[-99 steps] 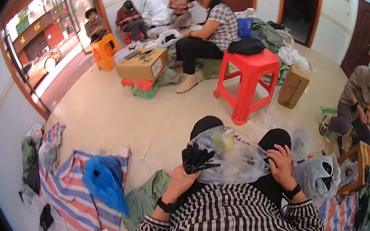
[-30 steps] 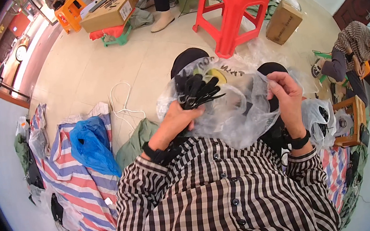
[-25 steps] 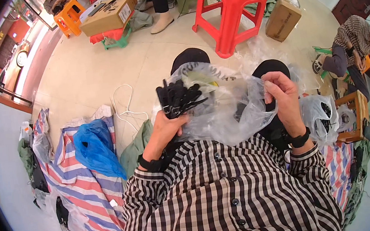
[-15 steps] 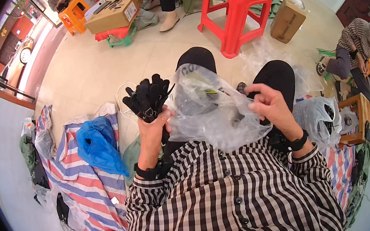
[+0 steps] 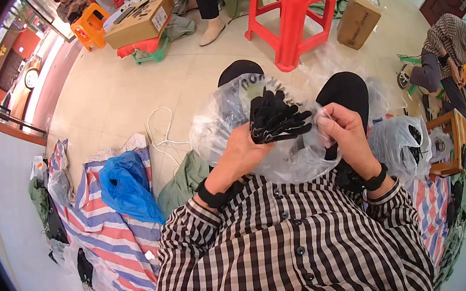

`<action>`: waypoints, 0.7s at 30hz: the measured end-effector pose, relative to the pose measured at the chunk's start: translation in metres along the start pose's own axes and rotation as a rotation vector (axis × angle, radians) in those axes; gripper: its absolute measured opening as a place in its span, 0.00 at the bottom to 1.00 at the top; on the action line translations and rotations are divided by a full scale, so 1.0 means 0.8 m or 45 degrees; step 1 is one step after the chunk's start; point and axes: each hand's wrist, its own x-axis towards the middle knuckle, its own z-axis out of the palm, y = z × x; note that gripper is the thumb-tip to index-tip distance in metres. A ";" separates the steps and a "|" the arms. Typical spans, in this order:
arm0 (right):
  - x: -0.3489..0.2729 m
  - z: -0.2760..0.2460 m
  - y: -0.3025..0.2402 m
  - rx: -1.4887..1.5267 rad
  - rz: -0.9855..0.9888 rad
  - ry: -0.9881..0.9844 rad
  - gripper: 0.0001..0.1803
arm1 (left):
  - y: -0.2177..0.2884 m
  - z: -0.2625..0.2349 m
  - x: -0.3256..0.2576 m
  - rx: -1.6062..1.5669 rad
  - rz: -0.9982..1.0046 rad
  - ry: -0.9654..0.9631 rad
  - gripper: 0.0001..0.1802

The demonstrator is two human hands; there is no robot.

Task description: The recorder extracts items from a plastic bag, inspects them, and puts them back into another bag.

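Observation:
My left hand (image 5: pixel 244 149) is closed around a bundle of short black fabric strips (image 5: pixel 277 116), whose tips fan out away from me. Above my lap, the bundle is over or inside the mouth of a clear plastic bag (image 5: pixel 212 112) with dark lettering; I cannot tell which. The thumb and fingers of my right hand (image 5: pixel 347 131) pinch the bag's right edge. Part of the bag spreads across my knees and beneath the left hand. The palm side of the left hand is hidden.
A blue plastic bag (image 5: pixel 128 186) lies on a striped sheet (image 5: pixel 97 236) at left. Filled clear bags (image 5: pixel 398 146) stand by a wooden stool (image 5: pixel 455 140) at right. Ahead are a red stool (image 5: pixel 294 18) and cartons (image 5: pixel 358 21). Another person (image 5: pixel 448 55) sits bent over at far right.
My left hand has moved right with the black strips, from beside the clear bag to over or into its mouth. My right hand keeps its pinch on the bag, which has spread wider.

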 end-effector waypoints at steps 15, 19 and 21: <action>-0.002 -0.008 -0.011 0.582 0.052 -0.186 0.08 | -0.021 -0.020 0.001 -0.294 -0.176 0.190 0.06; -0.004 0.000 -0.010 0.605 0.103 -0.250 0.07 | -0.003 -0.020 0.000 -1.030 -0.131 -0.053 0.13; -0.007 0.003 -0.010 0.567 0.134 -0.274 0.08 | 0.011 -0.022 -0.001 -1.007 -0.161 -0.108 0.14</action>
